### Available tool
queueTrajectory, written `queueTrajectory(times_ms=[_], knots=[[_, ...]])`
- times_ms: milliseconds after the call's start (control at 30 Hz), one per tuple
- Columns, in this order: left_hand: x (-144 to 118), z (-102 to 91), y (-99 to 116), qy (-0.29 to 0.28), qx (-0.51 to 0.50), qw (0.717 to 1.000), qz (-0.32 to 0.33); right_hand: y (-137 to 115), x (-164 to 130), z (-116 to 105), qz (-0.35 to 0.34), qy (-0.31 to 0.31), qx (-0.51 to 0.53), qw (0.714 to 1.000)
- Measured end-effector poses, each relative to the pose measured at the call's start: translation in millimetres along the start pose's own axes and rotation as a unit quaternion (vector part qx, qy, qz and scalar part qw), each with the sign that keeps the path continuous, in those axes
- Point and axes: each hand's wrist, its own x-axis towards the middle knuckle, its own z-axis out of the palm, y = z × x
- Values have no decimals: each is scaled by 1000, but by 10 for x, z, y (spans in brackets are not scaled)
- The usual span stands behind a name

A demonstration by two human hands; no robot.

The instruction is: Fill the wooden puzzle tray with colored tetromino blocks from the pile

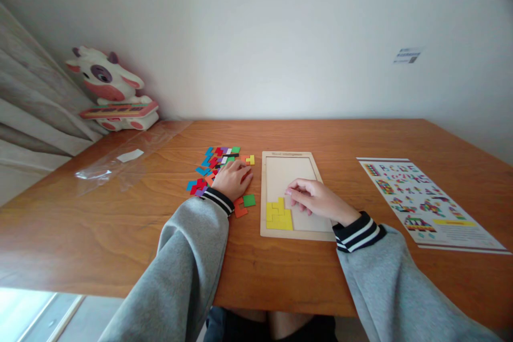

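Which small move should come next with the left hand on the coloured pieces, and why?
Probably the left hand should close on one piece from the pile and carry it to the board: only yellow pieces fill its near-left corner, and the right hand rests on the bare part.

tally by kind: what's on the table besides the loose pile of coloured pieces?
Puzzle tray: 1
Yellow pieces in the tray: 2
Pattern sheet: 1
Plastic wrap: 1
Cow plush: 1
Total: 6
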Motion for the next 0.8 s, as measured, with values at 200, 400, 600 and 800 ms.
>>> queueTrajectory(times_ms=[200, 400, 600, 800], knots=[[1, -19, -25, -16, -16, 1000, -6, -2, -7, -9, -3, -6, -3, 1000], [23, -9, 50, -52, -50, 996, 51, -28, -6, -8, 3, -8, -16, 1000], [54, 18, 81, -92, -24, 995, 27, -75, -19, 9, 13, -2, -27, 1000], [41, -44, 90, -52, -28, 998, 33, -66, -11, 12, 19, 3, -23, 1000]])
